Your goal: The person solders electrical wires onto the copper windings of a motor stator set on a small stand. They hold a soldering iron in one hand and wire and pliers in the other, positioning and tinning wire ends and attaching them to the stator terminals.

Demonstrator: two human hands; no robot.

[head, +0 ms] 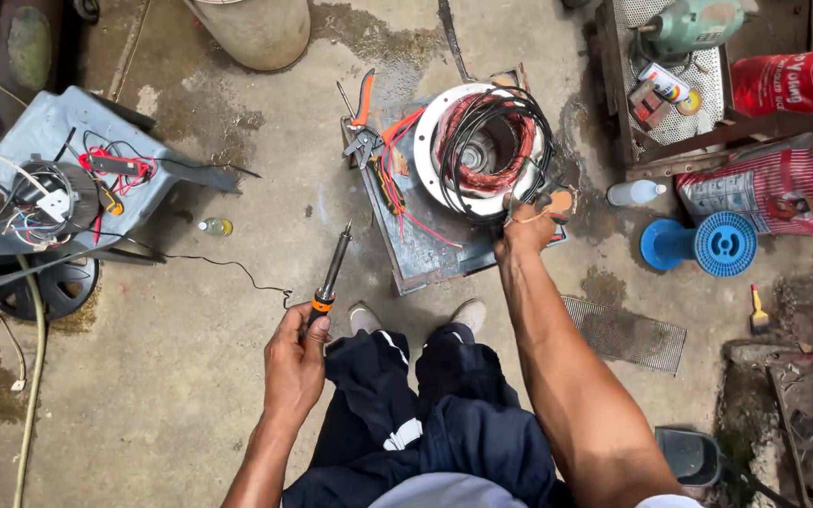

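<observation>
Left hand [295, 362] closed around black soldering iron with orange collar [329, 279]: light, stiff, hot-tipped, best held by handle. Farther out, right hand [522, 233] pinching thin leads beside heavy white-framed copper-wound stator [482, 150] on grey metal plate [425, 249].

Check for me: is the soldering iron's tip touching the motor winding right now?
No. The left hand holds the soldering iron over bare concrete, well apart from the motor winding.

Stained concrete floor [190, 376] — damp patches, daylight
</observation>
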